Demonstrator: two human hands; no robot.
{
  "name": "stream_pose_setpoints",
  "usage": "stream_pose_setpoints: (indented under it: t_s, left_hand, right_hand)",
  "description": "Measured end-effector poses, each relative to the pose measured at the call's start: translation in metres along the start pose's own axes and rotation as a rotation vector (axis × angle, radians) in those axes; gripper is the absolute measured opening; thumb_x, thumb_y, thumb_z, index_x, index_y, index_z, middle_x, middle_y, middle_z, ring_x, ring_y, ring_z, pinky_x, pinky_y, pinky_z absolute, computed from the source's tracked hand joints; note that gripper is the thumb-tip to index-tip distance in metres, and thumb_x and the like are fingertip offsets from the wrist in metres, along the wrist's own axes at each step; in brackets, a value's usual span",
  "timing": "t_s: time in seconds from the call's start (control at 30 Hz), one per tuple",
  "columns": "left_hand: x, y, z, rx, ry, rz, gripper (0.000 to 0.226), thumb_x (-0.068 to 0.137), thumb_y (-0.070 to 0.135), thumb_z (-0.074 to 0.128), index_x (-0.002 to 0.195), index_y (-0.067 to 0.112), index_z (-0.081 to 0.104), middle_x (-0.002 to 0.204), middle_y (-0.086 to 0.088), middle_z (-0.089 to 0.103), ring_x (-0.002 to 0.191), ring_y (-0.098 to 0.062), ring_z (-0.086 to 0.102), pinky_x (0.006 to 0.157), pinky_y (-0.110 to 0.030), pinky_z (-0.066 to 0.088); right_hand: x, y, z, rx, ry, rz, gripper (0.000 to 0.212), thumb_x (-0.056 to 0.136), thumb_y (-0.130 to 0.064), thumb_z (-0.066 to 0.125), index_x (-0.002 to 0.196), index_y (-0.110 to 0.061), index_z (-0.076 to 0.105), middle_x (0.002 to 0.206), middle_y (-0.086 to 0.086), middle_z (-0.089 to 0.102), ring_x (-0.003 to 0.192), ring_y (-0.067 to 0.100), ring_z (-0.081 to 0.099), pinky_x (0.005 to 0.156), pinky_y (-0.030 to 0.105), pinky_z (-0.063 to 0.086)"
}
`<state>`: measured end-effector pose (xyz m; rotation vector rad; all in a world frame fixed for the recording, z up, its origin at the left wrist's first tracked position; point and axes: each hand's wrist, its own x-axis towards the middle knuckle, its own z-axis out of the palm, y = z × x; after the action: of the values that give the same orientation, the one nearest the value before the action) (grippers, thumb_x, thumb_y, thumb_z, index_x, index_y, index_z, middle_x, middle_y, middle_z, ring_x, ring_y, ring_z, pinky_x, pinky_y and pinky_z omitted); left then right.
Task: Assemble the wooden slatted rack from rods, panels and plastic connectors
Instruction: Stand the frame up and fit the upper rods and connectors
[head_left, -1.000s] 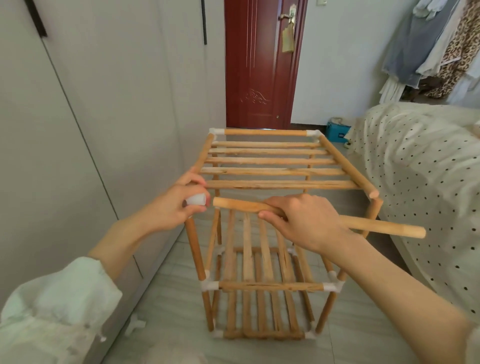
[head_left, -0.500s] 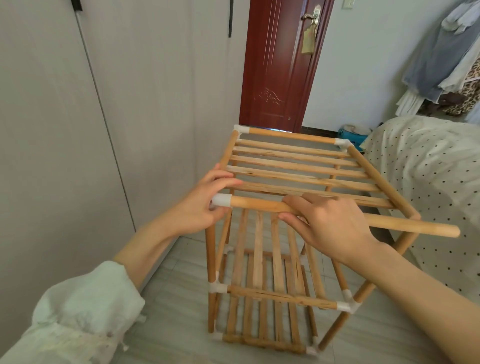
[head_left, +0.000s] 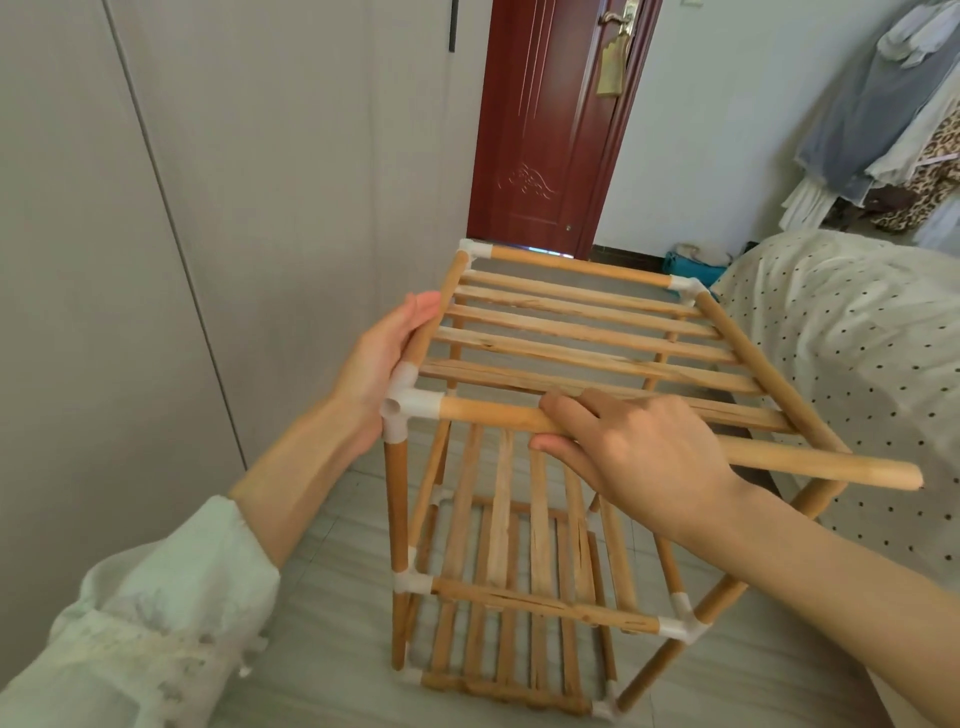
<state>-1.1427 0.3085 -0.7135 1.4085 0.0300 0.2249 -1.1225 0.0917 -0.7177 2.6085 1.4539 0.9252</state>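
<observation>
Nearest, a crumpled white sleeve (head_left: 150, 623) covers the left forearm. Just beyond it the right hand (head_left: 639, 462) has its grip curled around a smooth round wooden rod (head_left: 810, 465), thumb beneath and fingers over the top. Left of that grip, the rod's end sits in a white plastic corner connector (head_left: 408, 405), a three-way socket with an open round mouth facing the camera; right of the grip, the rod's free end pokes out past the rack's front right corner, unjoined. The left hand (head_left: 384, 358) lies just behind the connector, palm against the outer side of the top side rod, fingers stretched along it with the tips curling over it, a loose grip.

The slatted wooden rack (head_left: 519, 597) stands upright on the pale grey tiled floor (head_left: 311, 649), directly below both grips. Its posts are round pale dowels; its shelves are flat, rough-grained slats, some split or chipped. White plastic joints mark each corner.

Right of the rack is a bed under a cream cover dotted with small dark spots (head_left: 841, 332). Left stands a plain matte grey wardrobe (head_left: 208, 182). Farther off are a glossy dark red panelled door (head_left: 545, 130) with a brass handle, a teal box, and hanging clothes (head_left: 893, 114), one leopard-printed. No writing is legible.
</observation>
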Motion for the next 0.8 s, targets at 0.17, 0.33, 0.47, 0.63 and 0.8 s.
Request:
stream_pose_setpoints:
  t_s: [0.17,0.33,0.47,0.63,0.8]
  left_hand:
    - [0.002,-0.009,-0.001,0.093,0.003,0.048,0.028,0.094,0.042,0.037,0.111,0.038,0.06,0.126,0.019,0.057,0.117,0.003,0.049,0.096,-0.02,0.035]
    - [0.011,-0.01,-0.01,0.141,-0.013,0.084,0.033,0.102,0.034,0.027,0.118,0.037,0.056,0.132,0.019,0.053,0.123,0.006,0.044,0.103,-0.019,0.03]
    - [0.014,-0.01,-0.012,0.108,-0.02,0.087,0.032,0.101,0.032,0.029,0.119,0.035,0.055,0.128,0.019,0.056,0.116,0.01,0.05,0.092,-0.012,0.037]
    - [0.019,-0.014,-0.017,0.212,-0.024,0.128,0.032,0.101,0.029,0.033,0.124,0.031,0.054,0.132,0.019,0.052,0.122,0.005,0.045,0.099,-0.016,0.032]
    - [0.023,-0.017,-0.016,0.385,0.01,0.156,0.032,0.1,0.012,0.038,0.122,0.029,0.053,0.133,0.014,0.05,0.123,0.0,0.042,0.095,-0.012,0.033]
  right_hand:
    - [0.004,-0.001,0.005,0.121,-0.058,0.006,0.051,0.097,-0.048,0.028,0.106,-0.014,0.065,0.062,-0.003,0.06,0.037,0.018,0.05,0.031,0.032,0.042]
    - [0.025,0.001,0.01,0.238,-0.177,0.045,0.057,0.091,-0.06,0.021,0.1,-0.024,0.064,0.058,-0.014,0.048,0.042,0.004,0.043,0.04,0.024,0.042]
    - [0.037,0.002,0.006,0.384,-0.328,0.131,0.054,0.083,-0.06,0.028,0.105,-0.026,0.064,0.056,-0.011,0.045,0.049,0.006,0.048,0.047,0.015,0.029]
    - [0.044,-0.001,0.005,0.477,-0.365,0.141,0.047,0.085,-0.057,0.034,0.099,-0.025,0.065,0.059,-0.009,0.05,0.057,0.0,0.051,0.046,0.016,0.03]
    - [0.044,0.002,0.008,0.495,-0.36,0.153,0.039,0.089,-0.054,0.04,0.091,-0.024,0.065,0.065,-0.003,0.057,0.052,0.009,0.05,0.049,0.022,0.038]
